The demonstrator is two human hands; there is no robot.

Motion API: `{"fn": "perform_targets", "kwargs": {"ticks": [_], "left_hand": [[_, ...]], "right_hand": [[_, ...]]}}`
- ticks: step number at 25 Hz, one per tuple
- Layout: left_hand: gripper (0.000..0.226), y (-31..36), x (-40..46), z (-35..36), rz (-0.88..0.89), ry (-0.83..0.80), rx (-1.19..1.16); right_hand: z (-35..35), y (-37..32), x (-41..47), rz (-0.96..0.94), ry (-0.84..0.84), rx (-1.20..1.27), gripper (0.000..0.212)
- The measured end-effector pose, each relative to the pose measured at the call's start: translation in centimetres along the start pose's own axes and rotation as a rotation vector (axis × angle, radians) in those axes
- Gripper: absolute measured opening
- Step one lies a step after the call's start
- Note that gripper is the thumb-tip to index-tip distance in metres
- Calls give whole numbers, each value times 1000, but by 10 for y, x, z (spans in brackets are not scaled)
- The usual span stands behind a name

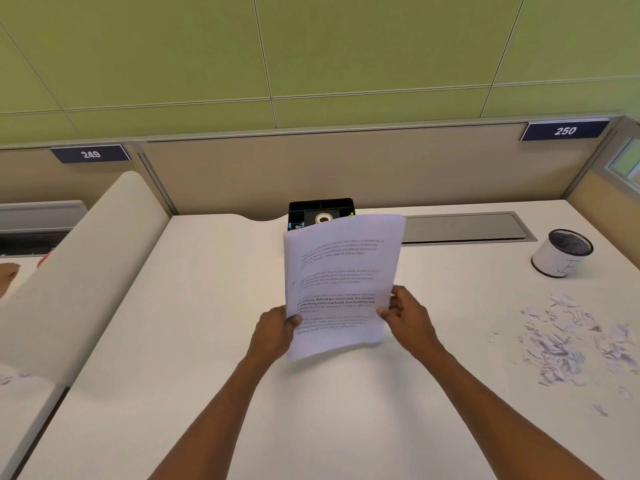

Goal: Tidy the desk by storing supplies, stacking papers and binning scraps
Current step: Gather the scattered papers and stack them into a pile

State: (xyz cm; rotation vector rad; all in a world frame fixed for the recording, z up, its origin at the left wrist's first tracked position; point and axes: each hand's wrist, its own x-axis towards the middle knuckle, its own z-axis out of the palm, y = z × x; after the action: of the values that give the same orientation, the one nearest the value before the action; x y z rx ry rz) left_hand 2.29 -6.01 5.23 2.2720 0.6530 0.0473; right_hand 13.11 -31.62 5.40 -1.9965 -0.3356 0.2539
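A stack of printed white papers (pixel 341 282) stands upright above the middle of the desk. My left hand (pixel 275 332) grips its lower left edge, thumb on the front. My right hand (pixel 407 315) grips its right edge. Behind the papers, against the partition, sits a black organiser tray (pixel 320 206) holding a white tape roll (pixel 323 218) and blue and green items, partly hidden by the sheets. A scatter of torn paper scraps (pixel 568 344) lies on the desk at the right. A small mesh bin (pixel 562 252) wrapped in white paper stands at the far right.
The white desk (pixel 194 323) ends at a beige partition with number plates 249 and 250. A grey cable flap (pixel 464 226) lies along the back. A curved white divider (pixel 86 271) walls off the neighbouring desk at left, where another person's hand shows.
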Motion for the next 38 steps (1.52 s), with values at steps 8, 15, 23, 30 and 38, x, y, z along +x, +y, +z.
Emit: {"fn": "perform_targets", "kwargs": {"ticks": [8, 15, 23, 30, 38], "left_hand": [[22, 27, 30, -66, 151, -107, 487], [23, 45, 39, -84, 187, -305, 594], [17, 51, 40, -82, 280, -177, 467], [116, -7, 9, -63, 97, -273, -742], [46, -23, 9, -17, 41, -169, -879]], "right_hand": [[-47, -84, 22, -572, 219, -363, 84], [-57, -94, 21, -314, -105, -545, 36], [-62, -72, 21, -177, -99, -280, 14], [-71, -44, 22, 28, -77, 161, 19], [-39, -17, 22, 84, 53, 208, 32]]}}
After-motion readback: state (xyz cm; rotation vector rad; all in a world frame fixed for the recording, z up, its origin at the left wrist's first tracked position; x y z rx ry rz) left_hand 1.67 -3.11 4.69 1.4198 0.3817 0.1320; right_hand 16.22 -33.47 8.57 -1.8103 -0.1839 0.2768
